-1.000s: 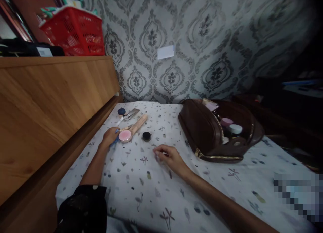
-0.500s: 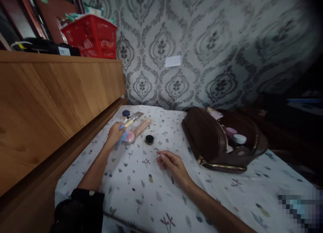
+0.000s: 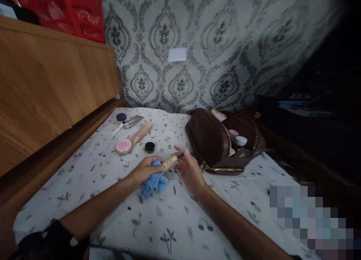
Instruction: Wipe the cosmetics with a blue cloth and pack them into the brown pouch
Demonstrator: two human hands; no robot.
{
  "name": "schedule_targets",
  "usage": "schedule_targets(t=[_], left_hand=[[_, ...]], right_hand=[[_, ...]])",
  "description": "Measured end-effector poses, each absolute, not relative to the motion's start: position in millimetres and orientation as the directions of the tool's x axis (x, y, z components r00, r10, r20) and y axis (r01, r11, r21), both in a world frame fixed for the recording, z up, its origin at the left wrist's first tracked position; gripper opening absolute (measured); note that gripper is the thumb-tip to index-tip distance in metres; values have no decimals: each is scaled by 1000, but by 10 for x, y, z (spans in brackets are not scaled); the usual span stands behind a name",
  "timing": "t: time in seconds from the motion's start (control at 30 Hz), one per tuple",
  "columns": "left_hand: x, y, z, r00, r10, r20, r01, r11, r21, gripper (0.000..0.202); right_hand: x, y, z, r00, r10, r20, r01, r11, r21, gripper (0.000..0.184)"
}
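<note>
My left hand [image 3: 144,170] is closed on a blue cloth [image 3: 154,184] and the near end of a beige cosmetic tube [image 3: 170,162]. The fingers of my right hand [image 3: 189,170] are closed around the tube's darker, shiny far end, which they partly hide. The tube points up to the right between both hands, above the table. Behind it sits a small round jar with a black lid [image 3: 149,147]. Farther left lie a round pink compact [image 3: 123,146], a long beige tube [image 3: 141,133], a silvery squeeze tube [image 3: 134,121] and a blue-lidded jar [image 3: 121,117].
An open brown makeup bag [image 3: 210,139] with several containers, one white-lidded [image 3: 240,141], stands to the right. A wooden cabinet [image 3: 56,72] borders the left, with a red basket [image 3: 87,15] on top. The patterned tablecloth [image 3: 158,230] reaches the papered wall.
My left hand has brought the cloth and beige tube rightward and nearer, away from the pink compact. My right hand has closed on the tube's far end. The view has shifted right and down.
</note>
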State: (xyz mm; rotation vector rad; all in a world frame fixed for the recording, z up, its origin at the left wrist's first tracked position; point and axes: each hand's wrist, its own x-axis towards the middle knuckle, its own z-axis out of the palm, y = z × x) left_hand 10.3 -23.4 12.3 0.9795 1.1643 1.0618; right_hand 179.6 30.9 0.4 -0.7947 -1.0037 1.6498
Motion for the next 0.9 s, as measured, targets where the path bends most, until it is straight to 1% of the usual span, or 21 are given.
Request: schedule_targets(t=[0.2, 0.3, 0.5, 0.57, 0.63, 0.73, 0.83, 0.9], left_hand=[[50, -186, 89, 130, 952, -277, -177, 297, 938, 43], [39, -179, 72, 141, 950, -280, -174, 302, 937, 41], [30, -185, 64, 143, 955, -262, -165, 284, 945, 37], [34, -191, 77, 151, 950, -274, -158, 297, 942, 35], [37, -194, 88, 156, 946, -285, -148, 308, 940, 34], [36, -191, 93, 150, 943, -297, -147, 318, 937, 34], [29, -183, 94, 136, 942, -307, -156, 326, 932, 35], [27, -181, 96, 127, 943, -307, -160, 325, 932, 35]], right_hand=[[1847, 355, 53, -249, 968, 16, -404, -89, -910, 48], [1860, 363, 68, -236, 972, 19, -402, -80, -912, 44], [1886, 405, 69, -191, 981, 30, -300, -30, -953, 41], [1891, 421, 53, -164, 986, 35, -267, -10, -964, 41], [1893, 429, 35, -142, 989, 37, -246, 1, -969, 47], [1892, 420, 24, -141, 990, 27, -281, -14, -959, 46], [1894, 403, 41, -194, 981, 3, -351, -67, -934, 49], [1898, 397, 59, -229, 973, 11, -355, -73, -932, 48]])
